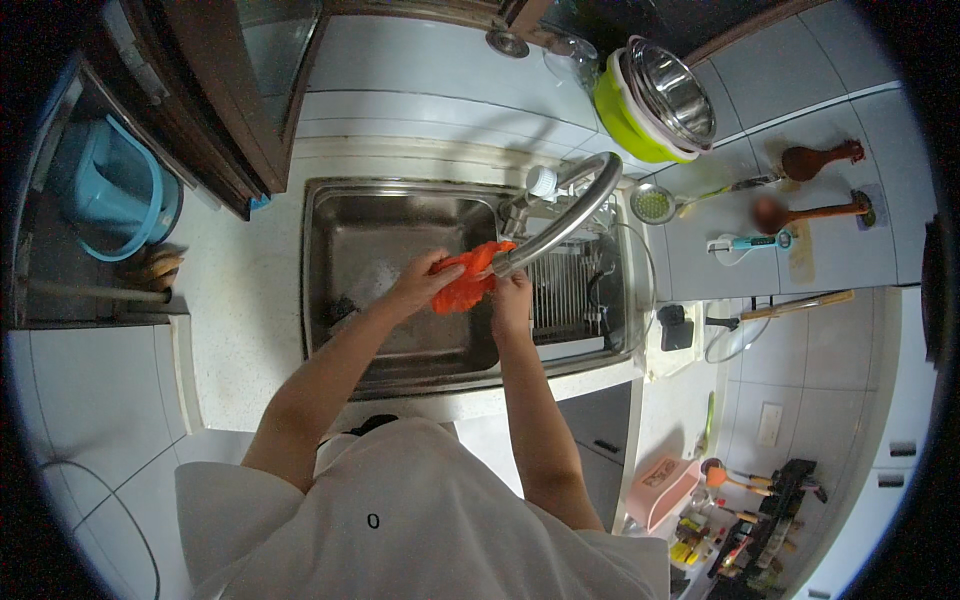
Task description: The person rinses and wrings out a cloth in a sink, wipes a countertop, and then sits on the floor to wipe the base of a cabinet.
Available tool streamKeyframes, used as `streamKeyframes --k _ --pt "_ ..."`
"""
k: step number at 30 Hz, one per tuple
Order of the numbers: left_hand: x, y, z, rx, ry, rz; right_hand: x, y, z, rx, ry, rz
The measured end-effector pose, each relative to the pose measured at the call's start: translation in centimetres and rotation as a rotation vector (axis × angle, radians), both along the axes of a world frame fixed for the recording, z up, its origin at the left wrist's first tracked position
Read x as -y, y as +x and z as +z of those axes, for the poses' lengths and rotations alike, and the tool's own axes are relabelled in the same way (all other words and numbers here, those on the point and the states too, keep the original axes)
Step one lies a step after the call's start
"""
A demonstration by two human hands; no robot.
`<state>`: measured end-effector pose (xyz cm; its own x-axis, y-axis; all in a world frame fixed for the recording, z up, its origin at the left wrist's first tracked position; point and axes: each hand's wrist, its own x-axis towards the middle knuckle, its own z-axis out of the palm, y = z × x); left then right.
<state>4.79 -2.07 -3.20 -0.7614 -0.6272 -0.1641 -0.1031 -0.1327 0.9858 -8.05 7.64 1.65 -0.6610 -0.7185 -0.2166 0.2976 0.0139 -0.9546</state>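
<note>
A bright orange cloth (pixel 461 289) is bunched up over the steel sink basin (pixel 405 217), right by the spout of the curved metal faucet (pixel 577 221). My left hand (pixel 424 285) grips the cloth's left side, thumb on top. At its right side my right hand (pixel 512 304) is closed on the cloth's edge, with the fingers partly hidden behind the spout. Foamy water (pixel 381 277) shows on the basin floor. A dark clump (pixel 343 309) lies at the basin's left side, partly behind my left forearm.
A wire dish rack (pixel 562 300) fills the right basin. A white-capped container (pixel 541 181) stands behind the faucet. Nested bowls (pixel 667 105) and several ladles and strainers (pixel 814 161) hang on the wall at the right. A blue bucket (pixel 124 187) is at far left.
</note>
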Motion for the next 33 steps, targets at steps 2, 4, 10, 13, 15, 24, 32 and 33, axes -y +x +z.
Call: streamKeyframes --k 2,4,10,13,15,24,32,33 --pt "-2.6 -2.0 3.2 -0.168 0.037 0.14 0.6 -0.3 -2.3 0.174 0.047 -0.014" --pt "-4.9 -3.2 3.7 -0.158 -0.239 0.19 1.1 -0.2 -3.4 0.428 0.057 -0.055" --pt "-2.9 -4.8 3.7 0.067 -0.479 0.234 0.3 -1.9 -10.0 0.063 0.022 0.046" --pt "-1.6 -5.0 3.6 0.087 -0.226 0.363 1.3 -0.1 -7.6 -0.254 0.302 -0.046" --pt "-3.0 -4.0 3.3 0.162 -0.34 0.342 2.1 2.4 -1.1 0.182 0.185 -0.209" --pt "-1.0 -2.9 1.0 0.233 -0.15 -0.023 -0.8 -4.8 -2.4 -0.256 0.354 0.141" --pt "-2.7 -1.9 1.2 0.048 -0.163 0.187 0.0 -2.0 -2.4 -0.01 0.106 0.069" --pt "-3.7 -2.4 2.4 0.053 -0.221 0.127 -0.1 -1.7 -3.0 0.173 -0.024 0.036"
